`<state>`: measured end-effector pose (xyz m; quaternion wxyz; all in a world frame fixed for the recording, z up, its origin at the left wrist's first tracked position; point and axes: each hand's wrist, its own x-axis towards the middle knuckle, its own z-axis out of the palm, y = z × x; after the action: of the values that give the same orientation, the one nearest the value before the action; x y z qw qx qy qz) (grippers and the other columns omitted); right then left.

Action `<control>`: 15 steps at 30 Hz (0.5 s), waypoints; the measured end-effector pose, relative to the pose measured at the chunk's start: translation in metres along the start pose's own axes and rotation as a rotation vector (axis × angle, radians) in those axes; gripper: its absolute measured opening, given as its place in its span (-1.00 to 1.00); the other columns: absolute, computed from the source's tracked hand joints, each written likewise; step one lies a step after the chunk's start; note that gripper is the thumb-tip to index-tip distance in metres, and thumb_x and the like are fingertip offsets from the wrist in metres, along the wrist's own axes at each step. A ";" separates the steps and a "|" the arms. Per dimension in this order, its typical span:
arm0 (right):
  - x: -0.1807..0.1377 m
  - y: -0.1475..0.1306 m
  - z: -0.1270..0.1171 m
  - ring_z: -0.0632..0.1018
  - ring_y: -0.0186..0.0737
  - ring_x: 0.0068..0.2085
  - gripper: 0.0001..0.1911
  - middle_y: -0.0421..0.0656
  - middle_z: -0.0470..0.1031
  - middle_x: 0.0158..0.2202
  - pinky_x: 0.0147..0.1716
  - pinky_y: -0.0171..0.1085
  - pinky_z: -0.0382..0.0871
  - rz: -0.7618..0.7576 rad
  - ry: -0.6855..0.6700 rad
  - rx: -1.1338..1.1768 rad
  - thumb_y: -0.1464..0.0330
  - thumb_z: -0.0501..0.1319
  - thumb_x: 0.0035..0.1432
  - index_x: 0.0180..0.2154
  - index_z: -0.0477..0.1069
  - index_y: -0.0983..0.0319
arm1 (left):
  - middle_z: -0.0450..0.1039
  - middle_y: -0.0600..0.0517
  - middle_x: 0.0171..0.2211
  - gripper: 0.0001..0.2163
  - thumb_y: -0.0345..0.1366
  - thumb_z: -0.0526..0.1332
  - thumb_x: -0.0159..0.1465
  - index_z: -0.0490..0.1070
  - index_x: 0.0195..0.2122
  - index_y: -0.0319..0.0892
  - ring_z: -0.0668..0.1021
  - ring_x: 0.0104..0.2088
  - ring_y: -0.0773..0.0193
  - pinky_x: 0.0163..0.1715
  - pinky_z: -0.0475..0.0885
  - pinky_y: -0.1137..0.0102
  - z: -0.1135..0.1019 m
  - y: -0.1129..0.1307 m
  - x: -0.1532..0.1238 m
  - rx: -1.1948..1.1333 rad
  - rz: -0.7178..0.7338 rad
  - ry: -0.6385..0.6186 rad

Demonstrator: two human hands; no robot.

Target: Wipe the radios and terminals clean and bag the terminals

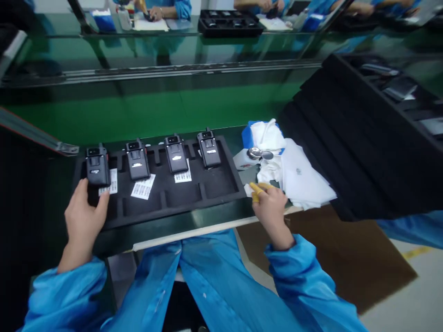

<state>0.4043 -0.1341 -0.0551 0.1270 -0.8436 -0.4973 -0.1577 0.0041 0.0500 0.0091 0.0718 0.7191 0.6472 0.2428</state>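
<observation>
My left hand is at the lower end of the leftmost black handheld radio, thumb on one side and fingers on the other. That radio lies in a black compartment tray with three more, a second radio, a third radio and a fourth radio. Printed white label sheets stick out beneath some of them. Right of the tray, my right hand wears yellow finger covers. Its fingers pinch a small white wipe by the tray's corner.
A blue box of white wipes stands right of the tray, with a shiny round metal object before it and white sheets alongside. Stacked black trays lean at the right. Co-workers' hands work across the glass shelf.
</observation>
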 end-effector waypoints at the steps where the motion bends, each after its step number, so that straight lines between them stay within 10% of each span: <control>1: 0.004 -0.005 -0.004 0.39 -0.08 -0.29 -0.79 0.02 0.45 -0.34 -0.32 -0.14 0.19 0.010 0.046 0.018 0.43 0.10 0.04 -0.44 0.52 0.25 | 0.32 -0.16 0.19 -0.36 0.00 0.07 0.20 0.16 0.25 -0.25 0.38 0.14 -0.31 0.08 0.33 -0.15 -0.001 0.004 0.002 0.028 -0.065 -0.031; 7: 0.056 -0.072 -0.020 0.45 0.04 -0.10 -0.36 0.12 0.37 -0.06 -0.12 0.00 0.35 -0.031 0.023 0.330 0.20 0.10 0.16 0.24 0.15 0.30 | 0.35 -0.41 0.10 -0.24 -0.13 0.23 0.14 0.02 0.27 -0.45 0.42 0.10 -0.25 0.05 0.36 0.02 0.011 0.021 0.016 0.177 -0.234 -0.060; 11: 0.081 -0.123 -0.022 0.50 0.21 -0.13 -0.02 0.28 0.34 -0.03 -0.23 0.04 0.41 0.025 -0.308 0.237 0.12 0.25 0.03 0.30 -0.08 0.50 | 0.38 -0.40 0.03 -0.20 -0.12 0.26 0.17 -0.07 0.30 -0.42 0.45 0.05 -0.22 -0.01 0.37 0.07 0.014 0.029 0.025 0.295 -0.309 -0.076; 15: 0.082 -0.135 -0.032 0.52 0.33 -0.19 -0.09 0.38 0.38 -0.14 -0.40 0.06 0.41 0.052 -0.464 0.149 0.03 0.21 0.06 0.19 0.13 0.63 | 0.38 -0.42 -0.01 -0.22 -0.18 0.23 0.23 -0.15 0.31 -0.47 0.46 0.01 -0.14 -0.07 0.37 0.16 0.003 0.038 0.023 0.304 -0.331 -0.167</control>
<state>0.3184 -0.0162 0.0147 0.0755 -0.8581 -0.5014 0.0808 0.0402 0.0676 0.0280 0.0548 0.6233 0.7772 0.0669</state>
